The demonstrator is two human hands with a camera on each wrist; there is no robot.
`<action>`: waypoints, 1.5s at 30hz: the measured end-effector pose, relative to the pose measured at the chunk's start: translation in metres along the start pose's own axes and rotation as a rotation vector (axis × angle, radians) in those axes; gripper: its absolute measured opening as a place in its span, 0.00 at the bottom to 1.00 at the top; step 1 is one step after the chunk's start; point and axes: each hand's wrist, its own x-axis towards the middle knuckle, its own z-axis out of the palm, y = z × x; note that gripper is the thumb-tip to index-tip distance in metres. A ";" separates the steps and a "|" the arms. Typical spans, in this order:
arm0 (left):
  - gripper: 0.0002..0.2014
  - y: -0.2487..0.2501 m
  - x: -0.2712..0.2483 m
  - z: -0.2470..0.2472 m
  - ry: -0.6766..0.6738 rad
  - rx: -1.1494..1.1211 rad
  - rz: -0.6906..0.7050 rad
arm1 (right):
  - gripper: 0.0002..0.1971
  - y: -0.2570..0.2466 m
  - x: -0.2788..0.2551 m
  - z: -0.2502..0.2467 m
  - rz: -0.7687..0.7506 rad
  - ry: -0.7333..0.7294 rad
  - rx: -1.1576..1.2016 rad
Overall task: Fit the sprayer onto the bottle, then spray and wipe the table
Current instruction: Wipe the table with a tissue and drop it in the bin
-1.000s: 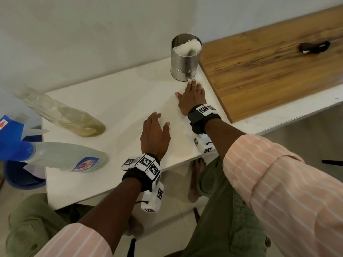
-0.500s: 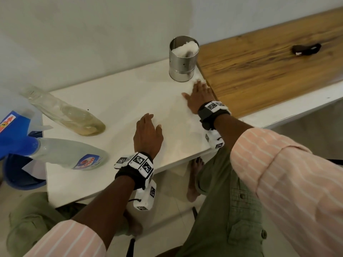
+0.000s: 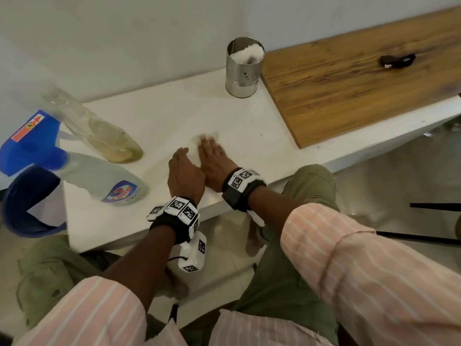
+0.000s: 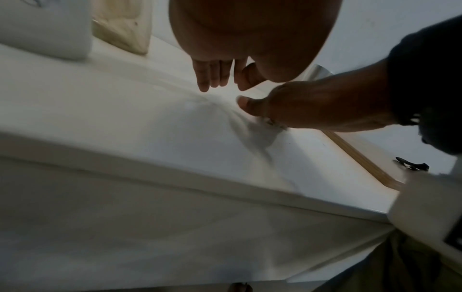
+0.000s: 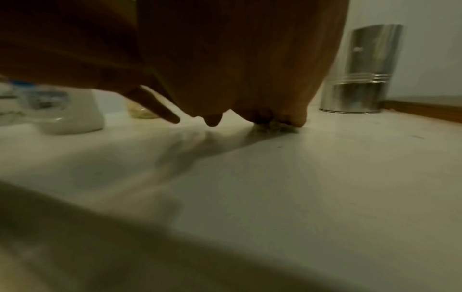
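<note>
Tissue (image 3: 206, 137), seemingly damp, lies flat on the white table (image 3: 159, 116) under the outstretched fingers of the right hand (image 3: 212, 162), with the open, empty left hand (image 3: 184, 174) just beside it.

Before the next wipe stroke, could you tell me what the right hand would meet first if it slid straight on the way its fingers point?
Probably the wall; the right hand seems aimed just left of the steel can.

pink white-striped sleeves (image 3: 361, 270), olive trousers (image 3: 287, 283) — black wristbands (image 3: 172, 221) with checkered tags
</note>
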 end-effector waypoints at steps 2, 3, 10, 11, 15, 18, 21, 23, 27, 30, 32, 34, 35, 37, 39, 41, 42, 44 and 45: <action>0.27 -0.004 -0.003 -0.004 0.002 0.003 -0.027 | 0.35 -0.005 -0.008 0.007 -0.120 -0.009 -0.097; 0.27 -0.006 -0.004 -0.005 -0.004 0.008 -0.028 | 0.34 -0.003 -0.012 0.008 -0.138 -0.007 -0.111; 0.21 -0.012 -0.020 -0.002 -0.071 0.021 0.013 | 0.44 0.063 -0.031 -0.004 0.579 0.154 0.170; 0.20 -0.012 -0.023 -0.001 -0.073 0.019 0.017 | 0.45 0.068 -0.034 -0.006 0.656 0.143 0.183; 0.19 -0.013 -0.027 -0.003 -0.021 -0.018 0.029 | 0.45 0.041 -0.033 -0.001 0.650 0.136 0.240; 0.22 -0.017 -0.026 -0.010 0.048 -0.040 0.027 | 0.43 -0.001 -0.028 0.011 0.458 0.116 0.257; 0.26 -0.026 -0.023 -0.021 0.100 -0.041 0.003 | 0.38 -0.043 -0.024 0.028 0.134 0.070 0.145; 0.27 -0.032 -0.020 -0.026 0.119 -0.038 -0.019 | 0.38 -0.061 -0.027 0.043 -0.094 0.063 0.083; 0.27 -0.037 -0.021 -0.024 0.104 -0.018 -0.044 | 0.35 -0.054 -0.042 0.055 -0.271 0.078 -0.025; 0.24 -0.035 -0.030 -0.012 0.049 -0.003 0.005 | 0.33 -0.025 -0.050 0.053 -0.054 0.152 0.055; 0.23 -0.029 -0.038 -0.004 0.014 -0.010 0.038 | 0.37 0.000 -0.053 0.050 0.252 0.231 0.184; 0.23 -0.022 -0.043 0.001 -0.021 -0.015 0.058 | 0.39 0.025 -0.057 0.041 0.494 0.295 0.233; 0.23 -0.019 -0.045 0.003 -0.037 -0.016 0.059 | 0.40 0.035 -0.059 0.037 0.581 0.304 0.253; 0.23 -0.016 -0.046 0.004 -0.056 -0.021 0.058 | 0.41 0.045 -0.061 0.031 0.682 0.303 0.297; 0.24 -0.014 -0.045 0.004 -0.054 -0.026 0.060 | 0.42 0.038 -0.062 0.034 0.695 0.303 0.309; 0.25 -0.015 -0.042 0.002 -0.037 -0.026 0.052 | 0.43 0.017 -0.063 0.042 0.649 0.285 0.289; 0.25 -0.016 -0.040 0.000 -0.026 -0.025 0.050 | 0.43 0.004 -0.064 0.048 0.609 0.270 0.270; 0.24 -0.018 -0.036 -0.004 -0.005 -0.021 0.050 | 0.40 -0.023 -0.066 0.061 0.482 0.242 0.201; 0.24 -0.020 -0.033 -0.006 0.003 -0.018 0.052 | 0.38 -0.035 -0.067 0.069 0.395 0.226 0.163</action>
